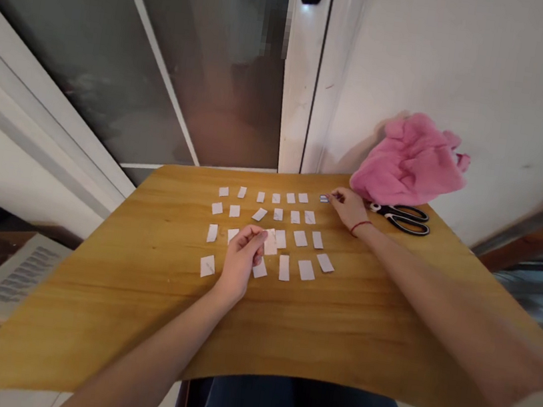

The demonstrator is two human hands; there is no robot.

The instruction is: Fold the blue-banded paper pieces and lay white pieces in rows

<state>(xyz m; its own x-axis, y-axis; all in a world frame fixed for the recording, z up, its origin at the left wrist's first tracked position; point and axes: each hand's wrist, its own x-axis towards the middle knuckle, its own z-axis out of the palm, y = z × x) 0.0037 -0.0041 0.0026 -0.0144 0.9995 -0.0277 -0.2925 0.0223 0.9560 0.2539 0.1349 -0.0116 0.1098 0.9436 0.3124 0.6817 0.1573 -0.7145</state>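
Note:
My left hand (239, 263) is over the front rows of paper slips, thumb and fingers pinched on a small white piece of paper (271, 242). Several white slips, such as the one at the front left (207, 265), lie in rows on the wooden table. Some carry faint marks too small to read. Farther back, my right hand (350, 209) reaches to the table's rear, its fingertips closed at a small blue-and-white object (323, 198). What that object is, I cannot make out. Just right of this hand lie black-handled scissors (403, 219), their blades hidden.
A crumpled pink cloth (412, 159) rests at the table's back right, against the white wall (474, 57). Behind the wooden table (146, 307) stands a door with dark glass panels (212, 53). A cardboard box (13, 275) is on the left, below the table's edge.

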